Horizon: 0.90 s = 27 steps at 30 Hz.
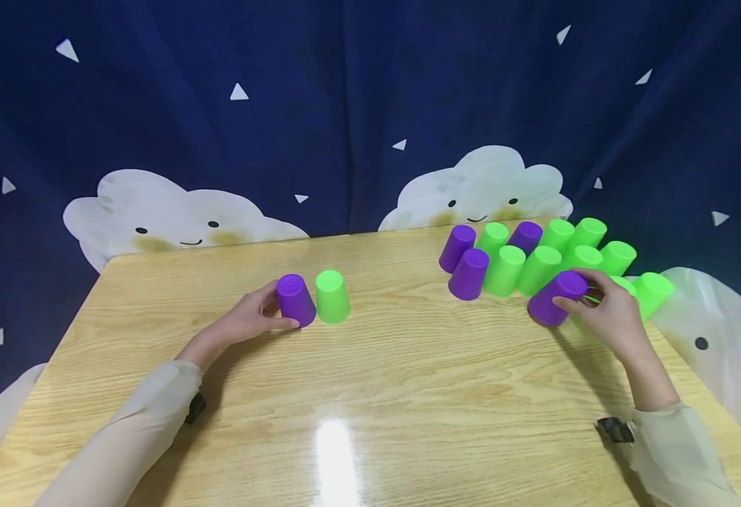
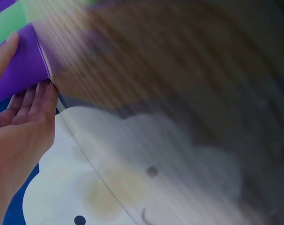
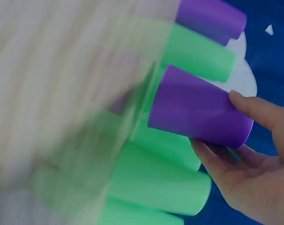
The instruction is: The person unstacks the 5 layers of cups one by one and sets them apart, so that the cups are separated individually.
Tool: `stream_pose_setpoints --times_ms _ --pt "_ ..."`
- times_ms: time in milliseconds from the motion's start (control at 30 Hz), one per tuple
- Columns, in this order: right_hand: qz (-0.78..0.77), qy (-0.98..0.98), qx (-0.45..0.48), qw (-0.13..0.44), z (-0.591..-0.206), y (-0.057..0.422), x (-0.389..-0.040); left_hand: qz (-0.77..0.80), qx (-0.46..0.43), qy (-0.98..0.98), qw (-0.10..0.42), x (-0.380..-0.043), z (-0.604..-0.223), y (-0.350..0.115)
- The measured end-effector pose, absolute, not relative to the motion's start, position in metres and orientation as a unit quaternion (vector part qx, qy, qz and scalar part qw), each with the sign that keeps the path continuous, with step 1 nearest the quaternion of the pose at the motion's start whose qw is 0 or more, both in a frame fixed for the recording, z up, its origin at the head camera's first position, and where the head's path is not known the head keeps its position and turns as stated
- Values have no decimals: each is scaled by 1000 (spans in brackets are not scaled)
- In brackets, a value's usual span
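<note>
My left hand [image 1: 252,315] holds an upside-down purple cup [image 1: 296,301] at the table's left middle, thumb on the near side and fingers behind. Right beside that cup stands an upside-down green cup [image 1: 333,297]. On the right, my right hand [image 1: 611,310] grips another purple cup [image 1: 556,298] near its upper end, thumb in front and fingers round the far side. The right wrist view shows this purple cup [image 3: 200,108] tilted, in front of green cups [image 3: 158,180]. In the left wrist view the thumb and fingers lie along the purple cup [image 2: 22,63].
Behind the right hand stands a cluster of upside-down cups, several green [image 1: 539,271] and 3 purple [image 1: 469,274]. The wooden table [image 1: 376,394] ends at a dark blue curtain [image 1: 345,120] printed with clouds and triangles.
</note>
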State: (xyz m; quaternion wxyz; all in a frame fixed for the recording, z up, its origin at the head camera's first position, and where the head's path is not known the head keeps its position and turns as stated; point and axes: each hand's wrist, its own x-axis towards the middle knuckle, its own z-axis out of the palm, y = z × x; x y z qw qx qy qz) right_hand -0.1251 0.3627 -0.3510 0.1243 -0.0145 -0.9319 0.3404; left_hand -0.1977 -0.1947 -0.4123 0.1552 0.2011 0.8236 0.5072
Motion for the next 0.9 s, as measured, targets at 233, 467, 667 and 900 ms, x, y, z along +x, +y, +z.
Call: stream_pose_setpoints --times_ms 233,467,667,900 --pt "326 -937 -33 117 -359 377 -127 505 198 825 159 -198 -412 -196" --pt "317 -941 -28 118 -361 377 -128 505 193 826 161 -198 -413 -196" --pt "304 -946 -23 109 -362 377 -129 503 195 827 158 -198 -412 -196" --pt "301 -949 -27 94 -350 375 -126 509 202 821 160 -198 -412 -196"
